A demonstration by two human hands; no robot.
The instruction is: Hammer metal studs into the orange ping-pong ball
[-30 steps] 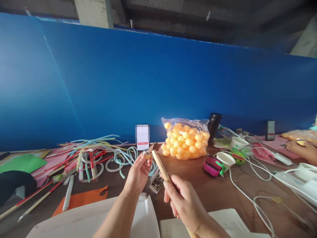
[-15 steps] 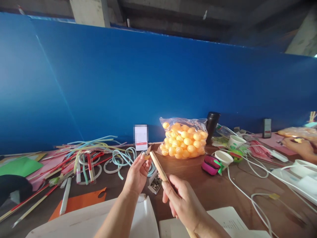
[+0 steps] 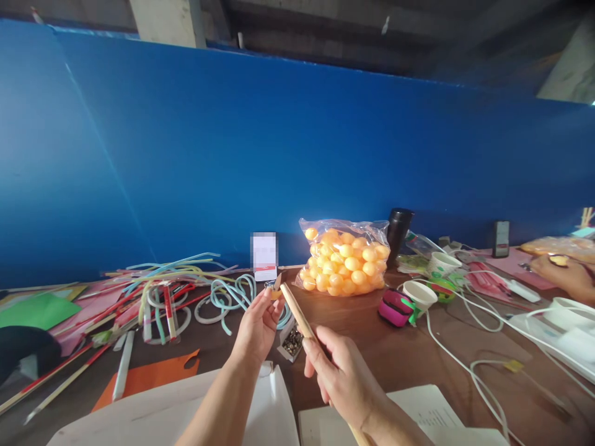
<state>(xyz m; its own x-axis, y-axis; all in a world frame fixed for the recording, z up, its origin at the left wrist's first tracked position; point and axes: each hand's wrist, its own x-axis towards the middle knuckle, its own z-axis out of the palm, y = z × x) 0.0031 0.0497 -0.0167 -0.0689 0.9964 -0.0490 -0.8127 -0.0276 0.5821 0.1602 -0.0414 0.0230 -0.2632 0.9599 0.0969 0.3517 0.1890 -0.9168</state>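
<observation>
My right hand (image 3: 337,365) is wrapped round a light wooden stick (image 3: 300,313), which slants up and left. Its upper end stands close beside what my left hand (image 3: 257,322) pinches in its fingertips: a small orange piece (image 3: 275,295) with a shiny metal bit at it. Whether stick and piece touch, I cannot tell. Below and between the hands is a small open box of metal bits (image 3: 291,344), probably tacks. Behind them a clear bag of orange balls (image 3: 344,263) rests on the brown table (image 3: 346,319).
A phone (image 3: 264,255) leans at the blue partition (image 3: 260,142). Coiled pale tubing (image 3: 227,297), sticks and coloured paper (image 3: 28,306) lie left. To the right are a pink pouch (image 3: 395,308), paper cups (image 3: 421,295), white cables (image 3: 465,359), a black bottle (image 3: 398,235) and another person's hand (image 3: 564,279).
My two hands and what they hold stay almost in place. The other person's hand at the right has shifted slightly. The view has tilted a touch.
</observation>
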